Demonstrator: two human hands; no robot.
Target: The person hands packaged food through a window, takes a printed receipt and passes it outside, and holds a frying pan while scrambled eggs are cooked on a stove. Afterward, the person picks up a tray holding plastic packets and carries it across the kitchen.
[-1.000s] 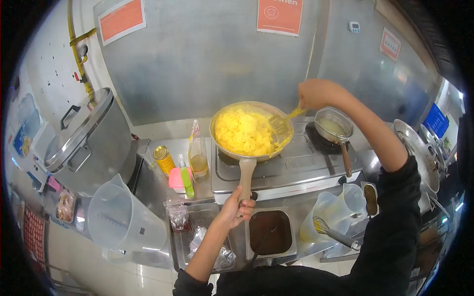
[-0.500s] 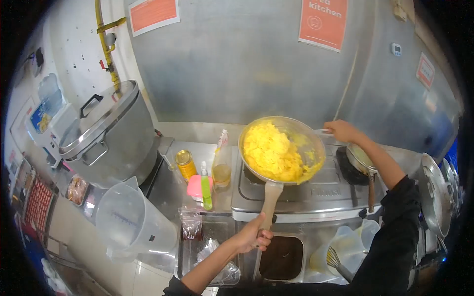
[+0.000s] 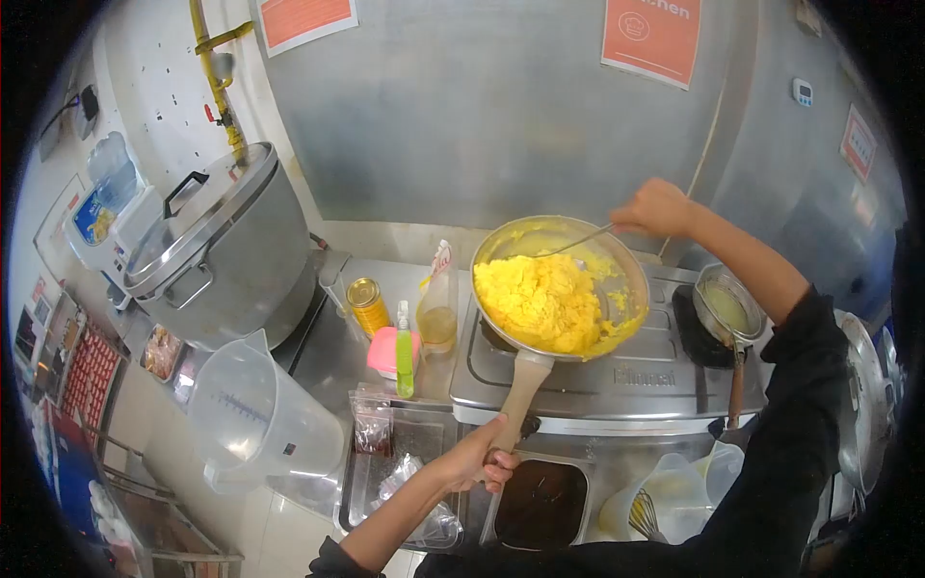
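Observation:
My left hand (image 3: 479,458) is wrapped around the beige handle of a frying pan (image 3: 631,337). The pan is tilted over the stove and holds a heap of yellow food (image 3: 540,303) that looks like scrambled egg. My right hand (image 3: 657,208), above the pan's far right rim, grips a thin metal utensil (image 3: 588,239). Its lower end reaches into the pan at the back of the heap, and its head is mostly hidden, so its kind is unclear. Yellow residue coats the pan's inner wall.
Right on the stove (image 3: 617,390) sits a smaller pan (image 3: 729,303). Left are a can (image 3: 367,308), a pink-lidded tub (image 3: 383,354), a bottle (image 3: 438,328), a large pot (image 3: 226,250) and a clear pitcher (image 3: 279,414). A dark-filled container (image 3: 542,506) and a whisk (image 3: 644,515) are in front.
My right hand has risen and moved slightly left, and the utensil now slants down behind the yellow heap. The heap is more gathered, baring the pan's far wall. My left hand keeps the handle.

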